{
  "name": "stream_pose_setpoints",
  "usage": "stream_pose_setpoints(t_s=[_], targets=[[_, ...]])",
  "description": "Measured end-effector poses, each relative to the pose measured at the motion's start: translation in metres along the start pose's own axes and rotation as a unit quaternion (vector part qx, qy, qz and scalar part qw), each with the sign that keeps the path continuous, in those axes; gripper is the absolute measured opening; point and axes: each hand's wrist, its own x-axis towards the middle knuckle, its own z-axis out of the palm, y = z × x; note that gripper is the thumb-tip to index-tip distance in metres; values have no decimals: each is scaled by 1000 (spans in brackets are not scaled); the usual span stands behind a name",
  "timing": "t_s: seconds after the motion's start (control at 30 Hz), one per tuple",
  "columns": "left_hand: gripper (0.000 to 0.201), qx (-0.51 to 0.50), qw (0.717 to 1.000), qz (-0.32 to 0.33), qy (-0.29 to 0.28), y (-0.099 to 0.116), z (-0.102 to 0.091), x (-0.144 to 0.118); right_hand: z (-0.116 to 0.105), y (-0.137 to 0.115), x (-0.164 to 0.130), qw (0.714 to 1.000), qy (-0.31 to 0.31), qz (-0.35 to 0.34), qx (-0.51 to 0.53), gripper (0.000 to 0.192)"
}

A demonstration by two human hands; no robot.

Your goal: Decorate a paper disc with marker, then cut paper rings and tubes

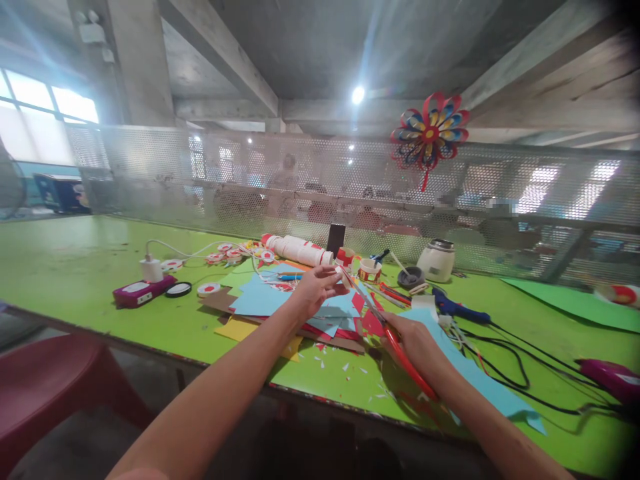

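Note:
My left hand [317,290] is raised above a stack of coloured paper, its fingers pinched on a small whitish piece [342,276] whose kind I cannot make out. In my right hand [417,340] is a pair of scissors [407,365] with orange-red handles. The blades point away and to the left, their tips close to the small piece; whether they touch it I cannot tell. Beneath the hands lie light blue paper [260,299], red paper [373,323] and yellow paper [239,329]. White paper scraps [346,367] are scattered on the green table [310,377].
A blue glue gun [463,309] and black cables [520,363] lie to the right. Behind the paper are a row of white-and-red cups [300,251] and a white jar [436,261]. A purple power strip [137,293] is at left. A perforated screen [320,180] borders the back.

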Motion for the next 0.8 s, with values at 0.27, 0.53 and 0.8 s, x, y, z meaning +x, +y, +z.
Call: stream_pose_setpoints(t_s=[0.27, 0.53, 0.8], targets=[[28, -15, 1000, -11, -10, 0, -1, 1, -3, -5, -1, 1000, -10, 3, -7, 35], [26, -18, 1000, -5, -12, 1, -1, 0, 0, 1, 0, 1000, -2, -18, 20, 36], [28, -21, 1000, -1, -19, 0, -4, 3, 1, 2, 0, 999, 5, -19, 29, 40]])
